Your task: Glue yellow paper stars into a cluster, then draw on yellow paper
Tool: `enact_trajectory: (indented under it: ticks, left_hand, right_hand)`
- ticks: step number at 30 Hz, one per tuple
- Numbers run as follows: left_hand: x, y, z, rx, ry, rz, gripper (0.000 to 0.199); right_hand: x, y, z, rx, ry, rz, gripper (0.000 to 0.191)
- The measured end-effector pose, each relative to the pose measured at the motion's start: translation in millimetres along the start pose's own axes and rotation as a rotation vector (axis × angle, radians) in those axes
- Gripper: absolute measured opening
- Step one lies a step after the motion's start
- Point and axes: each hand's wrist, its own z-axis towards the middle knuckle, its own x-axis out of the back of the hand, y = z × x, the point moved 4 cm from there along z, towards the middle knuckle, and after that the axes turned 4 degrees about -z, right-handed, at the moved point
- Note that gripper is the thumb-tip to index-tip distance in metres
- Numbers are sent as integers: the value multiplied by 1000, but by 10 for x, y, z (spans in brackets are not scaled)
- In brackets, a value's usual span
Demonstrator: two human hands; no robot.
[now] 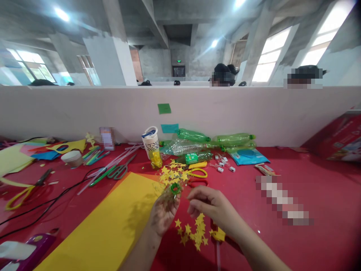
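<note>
My left hand [165, 214] is closed round a plastic bottle piece whose green neck ring [175, 188] faces up toward me; most of its body is hidden by my palm and fingers. Close by on the right, my right hand [207, 203] has curled fingers, thumb and fingertips drawn together; whatever is in them is too small to see. Yellow paper stars [175, 174] lie in a heap just beyond my hands. Another cluster of yellow stars [197, 233] is on the red table below my right hand.
Yellow paper [104, 222] covers the table at left. Yellow-handled scissors [199, 172], a white cup [150, 143] and several plastic bottles [193, 134] stand or lie ahead, before a white partition [113, 109]. Black cables [59, 195] and a purple power strip [39, 246] are at left.
</note>
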Motion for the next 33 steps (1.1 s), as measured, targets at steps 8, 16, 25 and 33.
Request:
enact_trajectory:
  ticks: [8, 16, 25, 33]
  left_hand:
    - [-31, 14, -6, 6, -1, 9, 25]
    - [-70, 42, -25, -1, -39, 10, 15]
    - [25, 36, 5, -19, -88, -9, 18]
    - [-1, 38, 13, -21, -79, -2, 20]
  right_hand:
    - [4, -14, -6, 10, -15, 14, 7]
    - [47, -7, -11, -46, -40, 74, 8]
    - [35, 39, 12, -107, 8, -28, 10]
    - [33, -30, 1, -47, 7, -86, 9]
